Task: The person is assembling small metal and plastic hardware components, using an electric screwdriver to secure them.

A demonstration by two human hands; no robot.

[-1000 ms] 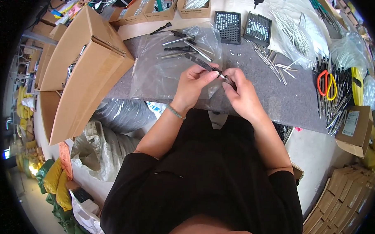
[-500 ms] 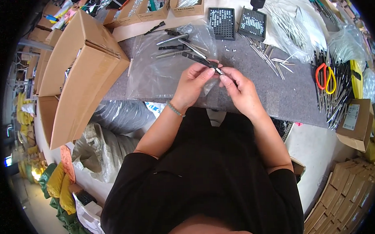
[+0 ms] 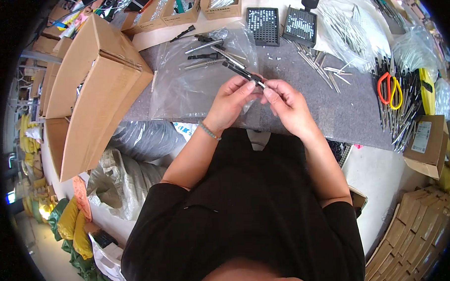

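Note:
Over the near edge of the grey worktable, my left hand (image 3: 228,101) pinches a slim black bar-shaped part (image 3: 238,71) between thumb and fingers. Its far end points up and to the left. My right hand (image 3: 289,107) has thumb and forefinger closed on the part's near end, where a small bit of silver shows. The fingertips cover much of that end. Just beyond, a clear plastic bag (image 3: 176,95) lies flat, with several metal rods (image 3: 201,64) and similar black parts (image 3: 203,56) on it.
A large open cardboard box (image 3: 102,102) stands at the left. Two black trays of small silver pieces (image 3: 263,26) sit at the back, near loose metal rods (image 3: 309,58). On the right are orange-and-yellow-handled scissors (image 3: 396,93), a pile of dark rods and a small carton (image 3: 423,143).
The black part has tilted slightly more steeply in my hands, and the fingers have shifted a little on it. The whole view has shifted slightly; both hands keep their hold.

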